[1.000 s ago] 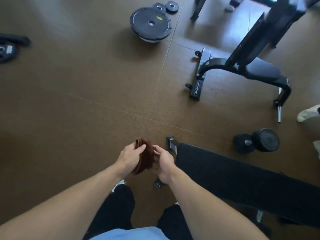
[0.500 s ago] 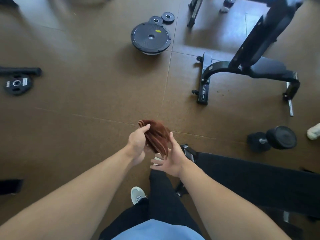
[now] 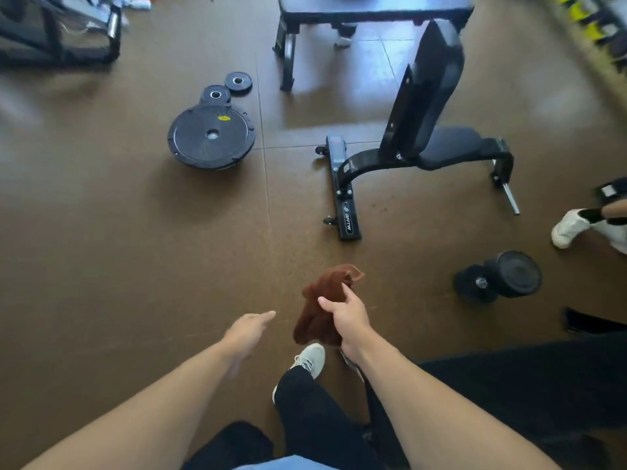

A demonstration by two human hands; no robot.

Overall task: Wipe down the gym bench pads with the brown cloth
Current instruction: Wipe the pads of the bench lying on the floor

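The right hand [image 3: 347, 320] holds the cloth [image 3: 322, 307]. Its fingers are closed around the middle of the cloth, which hangs bunched up in the air above the floor [image 3: 118, 249]. It touches no pad. The left hand [image 3: 246, 330] holds nothing. It is loose and partly open, with one finger pointing ahead, and it is near the cloth but not touching it.

There are two benches. One bench [image 3: 424, 144] stands in the far right part of the floor, well apart from the hands. Its back pad [image 3: 431, 86] is tilted up and its seat pad [image 3: 451, 145] lies flat below it. A second dark pad [image 3: 529, 378] is close by, at the near right edge of the floor, just beside the right arm. A dumbbell [image 3: 498, 276] lies on the floor between the two benches. A big plate [image 3: 212, 137] lies far off to the left.

No wiping has begun, I think. The person looks to be walking, with one shoe [image 3: 310, 359] stepping forward under the cloth. So this step is carrying the cloth to a bench. I cannot tell which bench comes first.

Next, the right hand needs to bring the cloth down flat on a pad. A bunched cloth wipes badly, so spreading it a bit under the palm would help. Then it should press and rub along the whole pad. The dumbbell is in the way of a walk to the far bench, so the feet must step around it.
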